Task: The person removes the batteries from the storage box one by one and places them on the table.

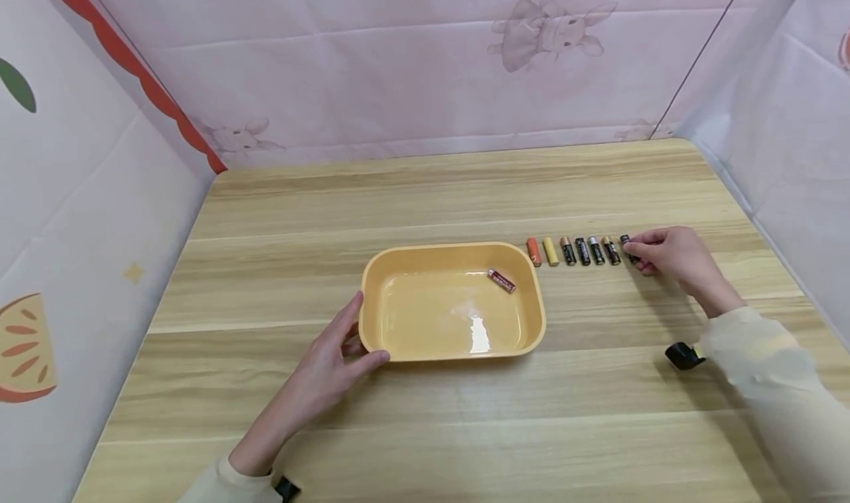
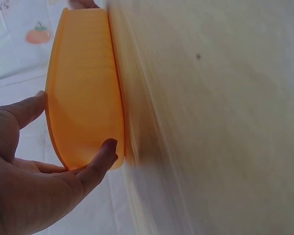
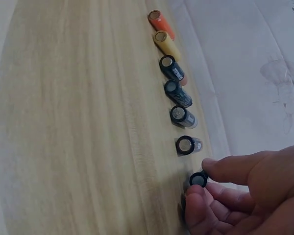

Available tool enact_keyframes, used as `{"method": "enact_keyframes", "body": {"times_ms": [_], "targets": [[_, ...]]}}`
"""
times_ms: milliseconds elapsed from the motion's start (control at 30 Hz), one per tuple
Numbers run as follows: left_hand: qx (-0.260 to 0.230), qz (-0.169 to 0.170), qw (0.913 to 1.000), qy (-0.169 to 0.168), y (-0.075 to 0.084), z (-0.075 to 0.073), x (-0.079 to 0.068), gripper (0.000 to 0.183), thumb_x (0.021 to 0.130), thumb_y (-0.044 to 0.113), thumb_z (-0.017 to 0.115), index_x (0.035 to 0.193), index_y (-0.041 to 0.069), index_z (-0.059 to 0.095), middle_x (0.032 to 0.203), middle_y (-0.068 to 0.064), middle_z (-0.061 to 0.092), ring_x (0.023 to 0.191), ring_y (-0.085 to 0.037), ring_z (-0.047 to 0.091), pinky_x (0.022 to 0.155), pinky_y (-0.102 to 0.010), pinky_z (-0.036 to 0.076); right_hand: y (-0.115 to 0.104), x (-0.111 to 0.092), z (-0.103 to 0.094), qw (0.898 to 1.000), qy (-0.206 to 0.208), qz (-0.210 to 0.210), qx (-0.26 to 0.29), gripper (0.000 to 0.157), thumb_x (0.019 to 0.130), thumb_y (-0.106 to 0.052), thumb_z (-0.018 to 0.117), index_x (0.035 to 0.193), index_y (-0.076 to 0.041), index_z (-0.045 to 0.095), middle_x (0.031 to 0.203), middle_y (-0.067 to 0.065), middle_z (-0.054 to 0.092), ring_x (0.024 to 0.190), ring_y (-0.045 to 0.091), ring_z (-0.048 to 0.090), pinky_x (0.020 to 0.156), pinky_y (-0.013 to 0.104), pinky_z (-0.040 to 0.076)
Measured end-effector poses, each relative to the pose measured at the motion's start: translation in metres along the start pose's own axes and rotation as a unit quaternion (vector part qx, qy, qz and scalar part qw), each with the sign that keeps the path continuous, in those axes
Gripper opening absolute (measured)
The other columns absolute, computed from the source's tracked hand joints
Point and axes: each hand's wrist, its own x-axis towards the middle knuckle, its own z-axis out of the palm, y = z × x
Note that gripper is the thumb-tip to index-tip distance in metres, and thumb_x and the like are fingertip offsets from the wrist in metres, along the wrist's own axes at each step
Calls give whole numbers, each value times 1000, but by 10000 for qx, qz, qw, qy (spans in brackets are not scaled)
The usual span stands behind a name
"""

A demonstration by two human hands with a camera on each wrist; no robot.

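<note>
In the head view a yellow plastic basin [image 1: 425,354] stands on the table, with a dark red battery [image 1: 501,281] lying inside near its right end. My left hand [image 1: 335,359] holds the basin's near left corner. From the left wrist view, its fingers [image 2: 102,159] lie along the outer wall, one digit up at the rim. Far to the right, my right hand [image 1: 677,259] pinches a black battery [image 3: 198,179] between thumb and fingers at the right end of a row. Beside it in that row lie an orange battery [image 1: 534,252], a yellow battery [image 1: 550,251] and several dark batteries [image 1: 582,251].
The wooden table [image 1: 265,267] runs back to a pink printed curtain [image 1: 398,82]. White printed cloth [image 1: 80,193] hangs along the left side, and more pale cloth [image 1: 797,105] on the right. A black wrist mount [image 1: 684,356] juts out beneath the right sleeve.
</note>
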Motion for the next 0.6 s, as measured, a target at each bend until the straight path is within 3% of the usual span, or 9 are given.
{"method": "enact_keyframes", "body": {"times_ms": [233,600], "targets": [[81,-88,9999,24,2,0,1,96,93,15,79,166,7,16,162,-24,32,125,-35,62,98,-31,56,-2,1,1,9989,69,65,-452,42,100,-22,72,118,15,65,78,-1,70,64,10,64,55,27,58],[55,-124,9999,24,2,0,1,97,93,13,80,166,6,16,161,-24,33,125,-34,62,98,-31,56,-6,0,3,9978,128,3,-651,42,100,-25,71,117,13,67,74,0,69,64,11,63,54,27,57]]}}
